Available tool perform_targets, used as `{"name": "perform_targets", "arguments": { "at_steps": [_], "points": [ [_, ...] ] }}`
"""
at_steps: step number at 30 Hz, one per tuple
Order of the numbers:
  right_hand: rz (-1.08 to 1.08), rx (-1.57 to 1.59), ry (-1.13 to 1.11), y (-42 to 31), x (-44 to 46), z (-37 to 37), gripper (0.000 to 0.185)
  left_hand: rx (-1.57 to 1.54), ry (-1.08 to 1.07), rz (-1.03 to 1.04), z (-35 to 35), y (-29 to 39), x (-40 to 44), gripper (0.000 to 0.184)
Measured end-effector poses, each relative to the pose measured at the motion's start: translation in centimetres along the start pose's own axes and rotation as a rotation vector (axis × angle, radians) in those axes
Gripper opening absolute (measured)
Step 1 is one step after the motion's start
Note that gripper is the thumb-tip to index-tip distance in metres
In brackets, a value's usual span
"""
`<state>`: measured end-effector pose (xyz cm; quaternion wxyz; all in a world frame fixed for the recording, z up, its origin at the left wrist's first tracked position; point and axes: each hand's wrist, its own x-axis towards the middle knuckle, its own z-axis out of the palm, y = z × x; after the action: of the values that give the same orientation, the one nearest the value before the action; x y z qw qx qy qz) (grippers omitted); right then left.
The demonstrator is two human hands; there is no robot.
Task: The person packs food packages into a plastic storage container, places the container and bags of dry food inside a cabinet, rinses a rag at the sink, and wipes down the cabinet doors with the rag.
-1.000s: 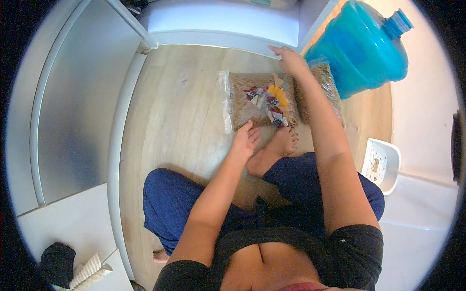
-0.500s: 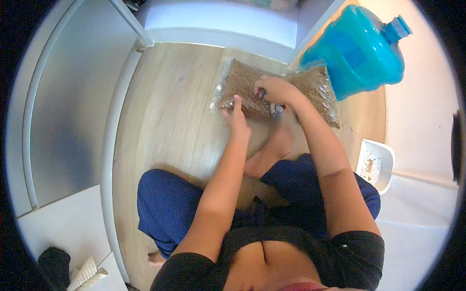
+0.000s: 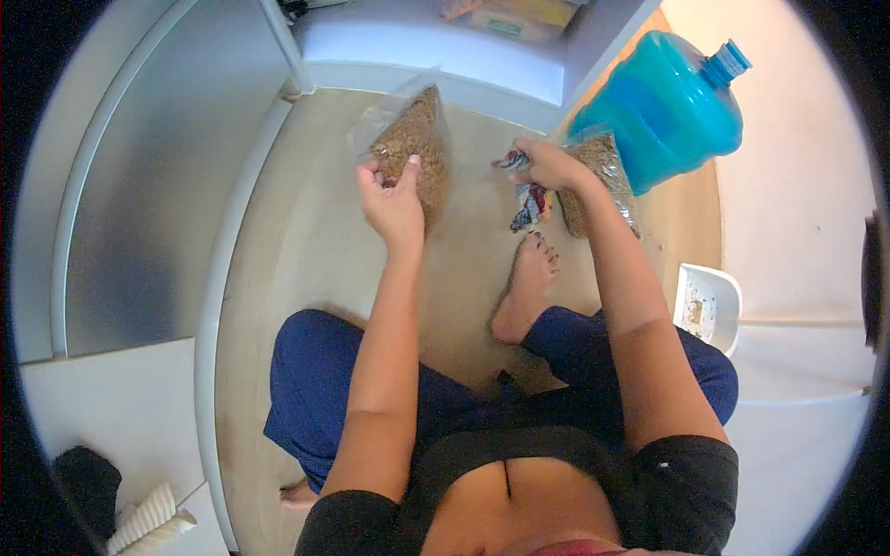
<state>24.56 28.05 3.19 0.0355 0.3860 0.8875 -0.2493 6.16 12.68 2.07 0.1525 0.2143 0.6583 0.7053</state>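
Observation:
Between its thumb and fingers, my left hand (image 3: 394,204) grips a clear plastic bag of brown grains (image 3: 419,130), tilted up off the floor. My right hand (image 3: 547,165) is closed on a bunch of patterned fabric scraps (image 3: 530,206), some hanging below the fingers and some sticking out to the left. Partly behind my right wrist lies a second bag of brown grains (image 3: 607,162), against the blue water jug. My bare foot is just below the scraps.
A large blue water jug (image 3: 658,111) lies tilted at the upper right. A white tray with bits inside (image 3: 706,306) sits by my right knee. An open white cabinet (image 3: 436,46) is ahead, a frosted panel (image 3: 167,185) at left. Black cloth (image 3: 88,486) lies lower left.
My right hand has come down from the cabinet edge and taken hold of the scraps that lay on the first bag. My left hand has gripped that bag and moved it up and left.

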Motion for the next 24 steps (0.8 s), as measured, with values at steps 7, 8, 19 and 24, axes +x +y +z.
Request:
{"name": "perform_targets", "arguments": {
  "at_steps": [7,8,19,24],
  "points": [
    [-0.076,0.020,-0.157,-6.8,3.2,2.8,0.077,-0.014,-0.138,0.190,-11.2,2.9,5.0,0.039],
    [-0.104,0.138,-0.132,-8.4,3.3,2.4,0.097,-0.017,-0.131,0.190,-12.3,2.9,5.4,0.039],
    [-0.129,0.565,-0.298,-16.4,-2.4,-6.7,0.107,-0.670,-0.366,-0.313,-10.0,12.6,9.5,0.036],
    [0.037,1.309,0.154,-11.8,1.5,-1.1,0.084,-0.739,-0.821,-0.718,-9.2,3.8,14.1,0.069]
  ]
}}
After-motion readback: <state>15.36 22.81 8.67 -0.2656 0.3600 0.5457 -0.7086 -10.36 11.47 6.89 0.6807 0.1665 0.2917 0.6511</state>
